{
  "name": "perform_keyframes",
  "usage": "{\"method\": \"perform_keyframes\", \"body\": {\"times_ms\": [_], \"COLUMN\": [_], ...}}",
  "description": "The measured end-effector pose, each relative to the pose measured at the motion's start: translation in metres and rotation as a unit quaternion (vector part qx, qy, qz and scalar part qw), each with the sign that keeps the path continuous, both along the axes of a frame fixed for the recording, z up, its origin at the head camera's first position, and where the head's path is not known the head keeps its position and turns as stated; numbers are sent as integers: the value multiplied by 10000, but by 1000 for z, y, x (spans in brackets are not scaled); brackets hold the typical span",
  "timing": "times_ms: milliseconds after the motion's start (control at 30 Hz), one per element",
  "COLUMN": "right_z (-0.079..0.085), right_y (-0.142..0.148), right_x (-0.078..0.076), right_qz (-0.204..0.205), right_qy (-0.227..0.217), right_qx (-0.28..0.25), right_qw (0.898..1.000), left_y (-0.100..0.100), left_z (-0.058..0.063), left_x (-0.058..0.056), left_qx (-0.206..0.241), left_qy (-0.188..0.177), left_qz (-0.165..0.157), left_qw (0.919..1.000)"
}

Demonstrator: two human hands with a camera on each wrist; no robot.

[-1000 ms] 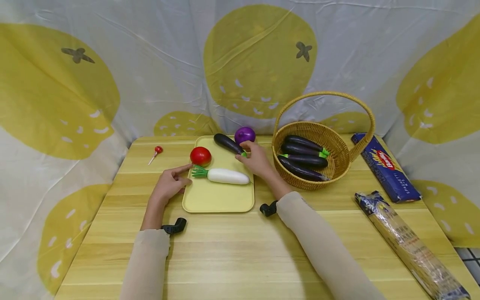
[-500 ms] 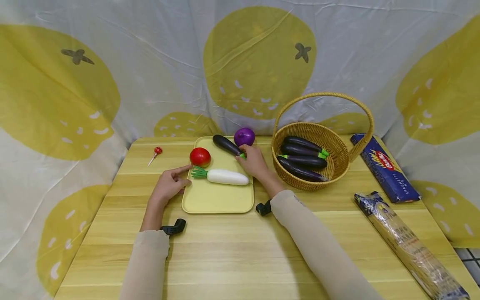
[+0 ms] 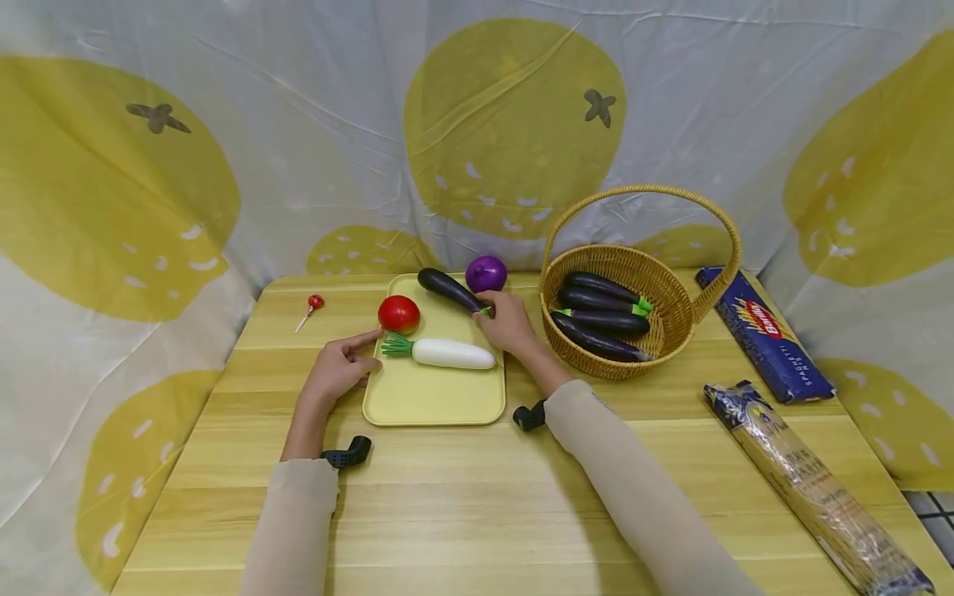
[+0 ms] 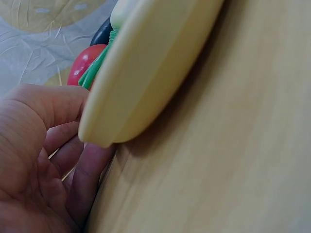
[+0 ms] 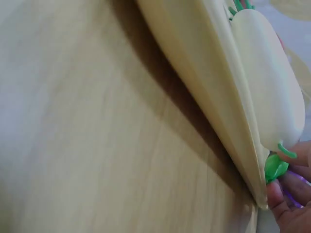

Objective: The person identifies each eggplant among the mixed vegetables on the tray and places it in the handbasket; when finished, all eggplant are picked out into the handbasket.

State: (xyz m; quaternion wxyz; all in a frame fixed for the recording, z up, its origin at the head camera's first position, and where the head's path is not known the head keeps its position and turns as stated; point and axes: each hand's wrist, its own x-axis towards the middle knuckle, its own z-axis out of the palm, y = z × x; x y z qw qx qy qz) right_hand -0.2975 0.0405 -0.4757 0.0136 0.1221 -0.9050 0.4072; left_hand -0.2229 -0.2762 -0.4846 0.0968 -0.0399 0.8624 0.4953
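The pale yellow tray [image 3: 432, 401] lies on the table under a white radish [image 3: 452, 353], a red tomato [image 3: 399, 314] and an eggplant [image 3: 445, 286]. At the tray's left edge, my left hand [image 3: 335, 370] holds the rim; the left wrist view has its fingers [image 4: 95, 167] around the tray's side. My right hand [image 3: 510, 325] pinches the green stem end [image 5: 276, 168] of the eggplant, whose dark body slants toward the tray's far left. Just beyond that hand sits a purple onion [image 3: 486, 274]. The right wrist view hides most of the eggplant behind the radish.
Right of the tray stands a wicker basket [image 3: 674, 285] with a tall handle, several eggplants inside. A blue spaghetti box [image 3: 778, 339] and a clear pasta packet [image 3: 812, 488] lie farther right. A red lollipop [image 3: 315, 301] lies at the left. A patterned curtain closes off the back.
My right fingers have settled around the eggplant's stem end, and its far tip has shifted slightly left. The left hand stays at the tray's edge.
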Motion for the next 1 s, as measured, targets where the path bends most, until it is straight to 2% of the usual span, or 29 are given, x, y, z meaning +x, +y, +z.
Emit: {"method": "perform_keyframes", "body": {"times_ms": [200,433,633,833,1000], "right_z": [10,21,34,47,53], "right_y": [7,16,28,45,63], "right_x": [8,21,36,51,61], "right_qz": [110,341,503,483,431], "right_qy": [-99,45,243,464,462], "right_qx": [-66,-17,-175,-153,-34], "right_qw": [9999,9994,9983,9976,9980], "left_y": [1,1,0,1,1], "left_z": [-1,-2,-3,-4,-2], "left_x": [-1,0,0,0,0], "left_qx": [43,-14,-6,-7,-26], "left_qy": [20,66,20,14,-37], "left_qz": [5,2,26,16,2], "left_qw": [10000,10000,10000,10000,10000]}}
